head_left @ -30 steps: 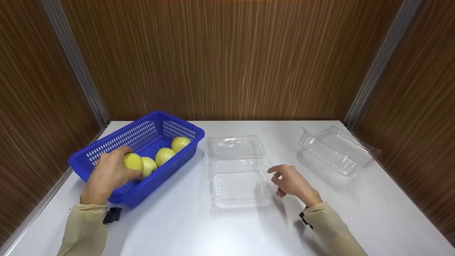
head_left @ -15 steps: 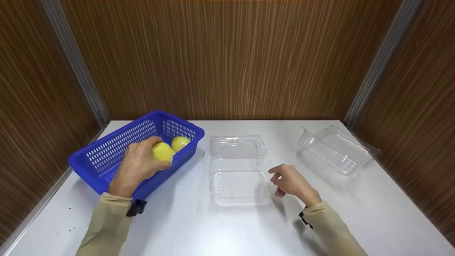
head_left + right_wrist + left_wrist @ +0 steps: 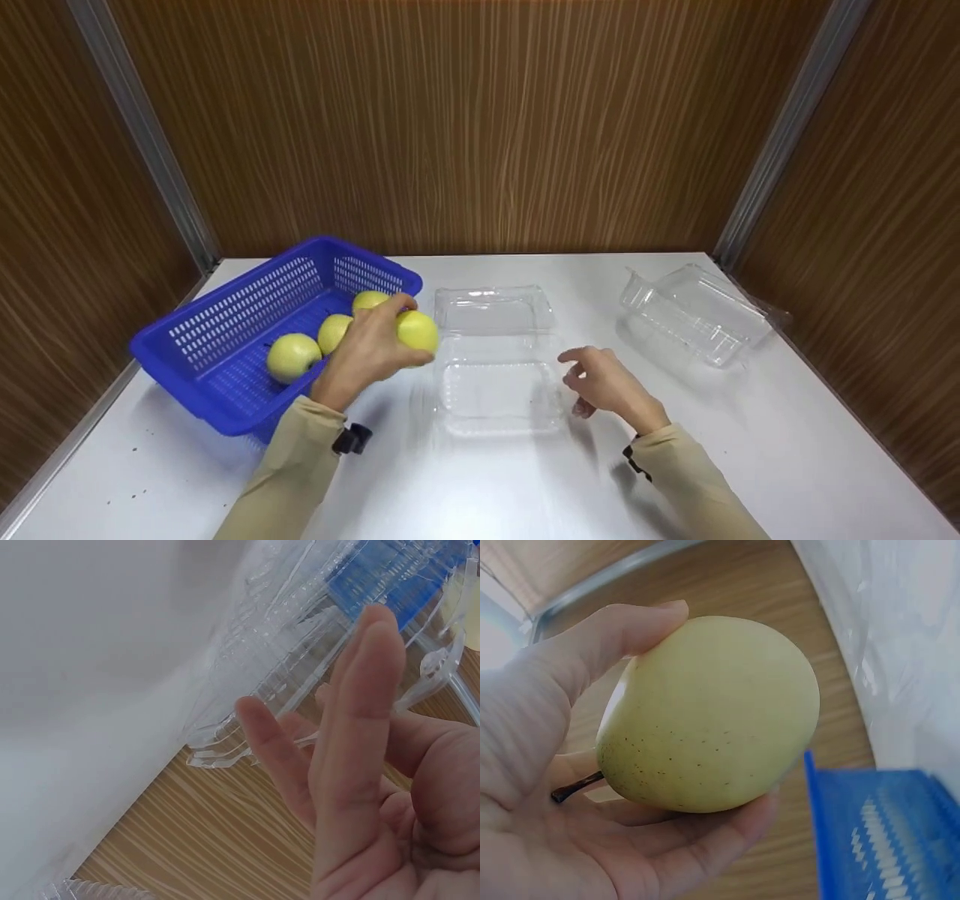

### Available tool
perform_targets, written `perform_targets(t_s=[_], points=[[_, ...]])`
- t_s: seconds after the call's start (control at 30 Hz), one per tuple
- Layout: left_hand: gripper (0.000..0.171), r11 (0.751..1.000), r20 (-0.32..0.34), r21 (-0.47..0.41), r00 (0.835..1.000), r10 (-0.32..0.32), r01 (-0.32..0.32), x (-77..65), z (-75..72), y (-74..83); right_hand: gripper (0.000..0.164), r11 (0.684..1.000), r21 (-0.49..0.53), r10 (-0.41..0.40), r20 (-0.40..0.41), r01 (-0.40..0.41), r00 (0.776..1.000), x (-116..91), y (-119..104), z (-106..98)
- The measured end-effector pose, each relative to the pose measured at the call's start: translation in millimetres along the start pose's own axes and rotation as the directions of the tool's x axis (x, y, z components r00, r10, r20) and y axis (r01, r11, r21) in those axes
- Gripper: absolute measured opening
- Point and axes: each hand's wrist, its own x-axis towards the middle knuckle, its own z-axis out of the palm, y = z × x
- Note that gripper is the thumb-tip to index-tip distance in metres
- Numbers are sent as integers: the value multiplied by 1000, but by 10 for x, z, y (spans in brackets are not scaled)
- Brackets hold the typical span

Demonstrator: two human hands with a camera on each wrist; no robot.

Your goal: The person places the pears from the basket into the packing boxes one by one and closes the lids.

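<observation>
In the head view, the left hand [image 3: 367, 349] holds a rounded yellow-green pear [image 3: 418, 332] near the centre of the frame, beyond the right edge of the blue perforated plastic basket [image 3: 240, 311] at left; thumb and fingers are clamped round its sides, presumably so that the smooth fruit cannot slip. The right hand [image 3: 604, 381], right of centre, holds nothing, its fingers loosely bent, perhaps kept near to steady the light, clear plastic hinged box [image 3: 499, 390]; whether it touches the rim I cannot tell. That box lies unfolded at centre on the white tabletop [image 3: 465, 487], likely to keep its hollow reachable, while a second clear plastic box [image 3: 694, 322] sits at right, seemingly set aside. Counted, there is one pear in hand, three pears showing in the basket, two boxes and one basket. In the left wrist view, one pear fills the middle, its single brown stem [image 3: 576, 787] pointing toward the palm. In the right wrist view, the fingers are apart beside clear plastic, with nothing between them.
</observation>
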Motion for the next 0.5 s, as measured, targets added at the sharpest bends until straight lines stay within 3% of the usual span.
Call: perform_targets(t_s=[0.33, 0.5], points=[[63, 1000, 117, -6, 993, -20, 21, 119, 322, 133, 42, 1000, 16, -4, -10, 4, 1000, 4, 0, 14], [61, 1000, 181, -7, 983, 23, -22, 185, 536, 191, 42, 1000, 12, 7, -10, -7, 1000, 11, -11, 21]])
